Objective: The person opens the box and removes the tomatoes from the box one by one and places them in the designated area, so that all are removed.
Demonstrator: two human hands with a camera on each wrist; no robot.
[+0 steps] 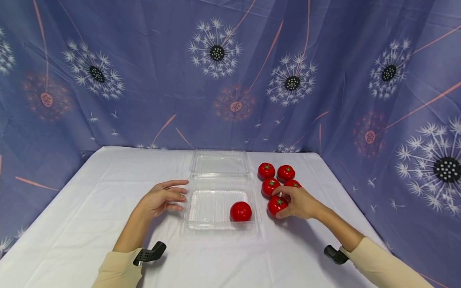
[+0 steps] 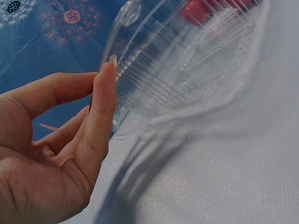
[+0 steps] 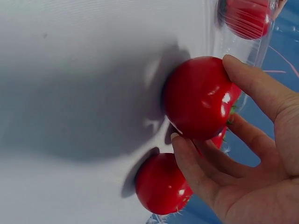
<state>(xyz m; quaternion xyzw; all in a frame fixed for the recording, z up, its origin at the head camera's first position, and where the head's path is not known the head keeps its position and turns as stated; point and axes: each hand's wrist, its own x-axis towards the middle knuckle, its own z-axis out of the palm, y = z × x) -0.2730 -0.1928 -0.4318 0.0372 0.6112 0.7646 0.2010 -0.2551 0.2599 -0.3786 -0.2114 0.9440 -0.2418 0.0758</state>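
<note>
My right hand [image 1: 297, 202] holds a red tomato [image 1: 276, 205] with a green calyx, thumb on one side and fingers on the other. In the right wrist view, the gripped tomato [image 3: 201, 98] sits close to the white cloth. My left hand [image 1: 162, 198] is at the left rim of a clear plastic clamshell box [image 1: 212, 196], its fingers loosely extended. Seen from the left wrist, the fingertips [image 2: 106, 77] meet the box edge; whether they press it is hard to tell. One tomato [image 1: 240, 211] lies in the box's front right corner.
Several more tomatoes [image 1: 266, 171] stand in a group right of the box, partly behind my right hand. The box's lid [image 1: 220, 163] lies folded open toward the back. A white cloth [image 1: 90, 208] covers the table, with a blue dandelion-print curtain [image 1: 162, 72] around it.
</note>
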